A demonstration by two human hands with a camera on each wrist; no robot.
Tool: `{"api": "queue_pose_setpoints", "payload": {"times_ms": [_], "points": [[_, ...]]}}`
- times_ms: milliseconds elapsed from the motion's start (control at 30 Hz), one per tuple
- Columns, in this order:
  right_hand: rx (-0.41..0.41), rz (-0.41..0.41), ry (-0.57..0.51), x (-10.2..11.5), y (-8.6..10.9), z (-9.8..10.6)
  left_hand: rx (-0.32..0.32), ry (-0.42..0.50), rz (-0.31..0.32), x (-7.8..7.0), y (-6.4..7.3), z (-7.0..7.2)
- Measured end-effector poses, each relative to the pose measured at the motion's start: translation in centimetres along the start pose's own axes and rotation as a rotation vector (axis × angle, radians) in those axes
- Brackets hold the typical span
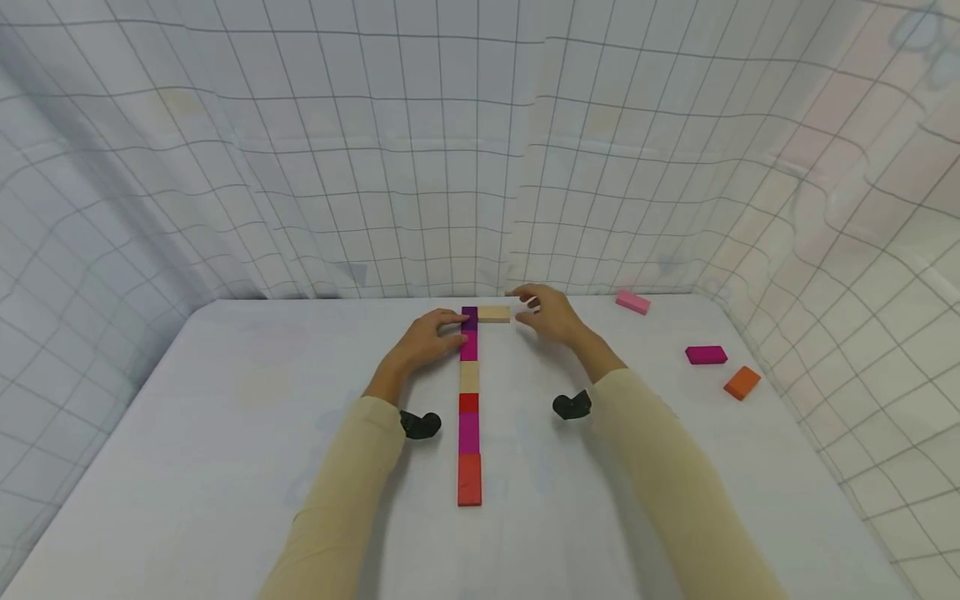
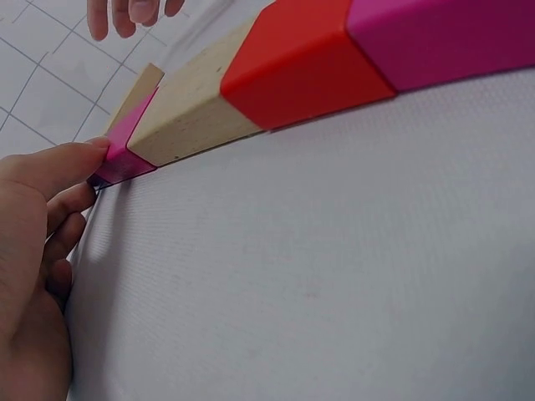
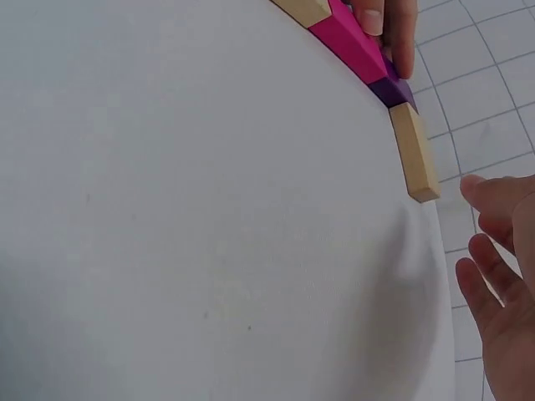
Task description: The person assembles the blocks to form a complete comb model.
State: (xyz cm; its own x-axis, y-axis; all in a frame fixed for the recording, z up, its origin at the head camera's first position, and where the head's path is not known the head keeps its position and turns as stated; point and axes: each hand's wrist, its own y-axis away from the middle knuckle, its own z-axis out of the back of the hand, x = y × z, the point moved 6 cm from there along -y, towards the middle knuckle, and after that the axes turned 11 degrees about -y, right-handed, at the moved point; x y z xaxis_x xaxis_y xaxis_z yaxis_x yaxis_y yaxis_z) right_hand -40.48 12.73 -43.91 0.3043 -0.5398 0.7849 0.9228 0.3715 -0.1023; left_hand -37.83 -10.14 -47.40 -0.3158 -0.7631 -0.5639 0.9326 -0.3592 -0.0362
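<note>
A straight row of blocks runs up the table's middle: a red block (image 1: 469, 480) nearest, then magenta (image 1: 468, 433), a short red one (image 1: 468, 403), a plain wooden block (image 1: 468, 377), a pink block (image 1: 468, 346) and a dark purple block (image 1: 469, 318) at the far end. Another wooden block (image 1: 493, 314) lies crosswise, going right from the purple one. My left hand (image 1: 429, 340) touches the pink and purple blocks with thumb and fingertips. Just right of the crosswise block, my right hand (image 1: 551, 315) hovers with parted, slightly bent fingers and holds nothing.
To the right lie a light pink block (image 1: 633, 302), a magenta block (image 1: 707, 355) and an orange block (image 1: 742, 382). A checked curtain (image 1: 420, 167) hangs along the table's back edge and sides. Dark camera mounts (image 1: 572, 406) jut from both wrists.
</note>
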Motion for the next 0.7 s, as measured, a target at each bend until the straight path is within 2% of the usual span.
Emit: {"api": "queue_pose_setpoints", "payload": {"times_ms": [233,500,700], "points": [[0.005,-0.003,-0.031,-0.4,1.4,1.7,0.008,0.006,0.005,0.3,0.0,0.0],[-0.008,-0.014,-0.006,-1.2,3.1,3.9,0.012,0.016,0.01,0.1,0.0,0.0],[-0.029,-0.01,-0.032,-2.2,5.1,5.9,0.014,0.012,0.009,0.0,0.0,-0.1]]}}
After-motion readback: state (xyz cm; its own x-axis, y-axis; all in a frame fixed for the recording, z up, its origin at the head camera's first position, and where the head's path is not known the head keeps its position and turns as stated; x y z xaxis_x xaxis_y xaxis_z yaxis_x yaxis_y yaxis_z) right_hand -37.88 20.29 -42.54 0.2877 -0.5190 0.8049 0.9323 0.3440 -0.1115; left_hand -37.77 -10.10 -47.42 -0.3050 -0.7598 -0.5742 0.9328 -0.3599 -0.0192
